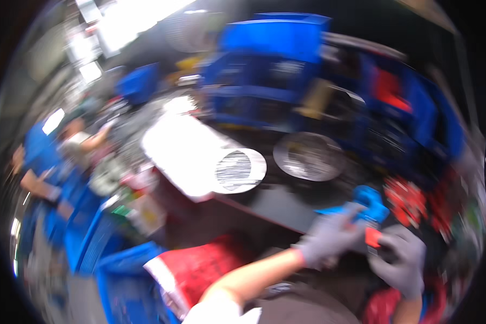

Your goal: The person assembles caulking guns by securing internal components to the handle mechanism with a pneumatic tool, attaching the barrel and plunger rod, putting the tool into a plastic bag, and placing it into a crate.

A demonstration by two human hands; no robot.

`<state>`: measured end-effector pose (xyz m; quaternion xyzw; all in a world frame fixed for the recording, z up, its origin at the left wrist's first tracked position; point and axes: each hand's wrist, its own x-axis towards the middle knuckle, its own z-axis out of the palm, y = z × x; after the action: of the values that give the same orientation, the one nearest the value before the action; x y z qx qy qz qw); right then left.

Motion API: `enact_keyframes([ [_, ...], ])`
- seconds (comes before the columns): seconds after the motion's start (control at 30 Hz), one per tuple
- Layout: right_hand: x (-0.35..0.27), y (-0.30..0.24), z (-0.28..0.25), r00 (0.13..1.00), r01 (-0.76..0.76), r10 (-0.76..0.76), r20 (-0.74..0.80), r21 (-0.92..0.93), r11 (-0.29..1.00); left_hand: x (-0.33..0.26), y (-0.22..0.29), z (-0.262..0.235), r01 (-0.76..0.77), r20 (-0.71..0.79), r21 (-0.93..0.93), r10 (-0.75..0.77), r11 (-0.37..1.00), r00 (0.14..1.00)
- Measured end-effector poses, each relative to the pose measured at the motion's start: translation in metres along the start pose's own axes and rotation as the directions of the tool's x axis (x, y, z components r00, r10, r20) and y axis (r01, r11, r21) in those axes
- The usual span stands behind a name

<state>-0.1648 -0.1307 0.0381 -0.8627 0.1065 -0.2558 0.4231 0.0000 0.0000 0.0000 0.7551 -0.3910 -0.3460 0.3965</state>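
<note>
At 4 o'clock in our view, the fingers of our right hand (pixel 399 262) seem to pinch a red-and-grey piece (pixel 372 237), presumably steadying it between our 2 gloved hands. Through the blur we cannot tell whether our left hand (pixel 333 233) grasps the blue item (pixel 371 202) at the piece's 12 o'clock. Red parts (pixel 405 201) lie at its 1 o'clock, probably for easy reach.

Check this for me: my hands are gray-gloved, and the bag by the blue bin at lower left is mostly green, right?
Not quite: the head view shows the bag by the blue bin is mostly red, not green. Your left hand and right hand are indeed gray-gloved.
</note>
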Motion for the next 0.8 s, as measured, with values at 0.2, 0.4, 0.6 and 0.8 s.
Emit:
enact_keyframes([
  [0.2, 0.062, 0.054, -0.045, 0.961, 0.277, -0.272, 0.054, -0.182, 0.944, 0.112, 0.006, 0.022, -0.371, -0.296, 0.029, 0.362, 0.928, 0.884],
  [0.4, 0.087, 0.033, -0.040, 0.943, 0.322, -0.293, 0.155, -0.219, 0.921, 0.116, -0.002, 0.012, -0.439, -0.326, -0.006, 0.413, 0.899, 0.850],
  [0.6, 0.095, 0.039, -0.015, 0.898, 0.417, -0.432, 0.080, -0.468, 0.779, 0.138, -0.006, 0.020, -0.502, -0.395, -0.082, 0.434, 0.861, 0.810],
  [0.8, 0.106, 0.043, -0.002, 0.828, 0.468, -0.559, 0.044, -0.601, 0.647, 0.134, -0.002, 0.013, -0.391, -0.314, -0.329, 0.291, 0.860, 0.904],
])
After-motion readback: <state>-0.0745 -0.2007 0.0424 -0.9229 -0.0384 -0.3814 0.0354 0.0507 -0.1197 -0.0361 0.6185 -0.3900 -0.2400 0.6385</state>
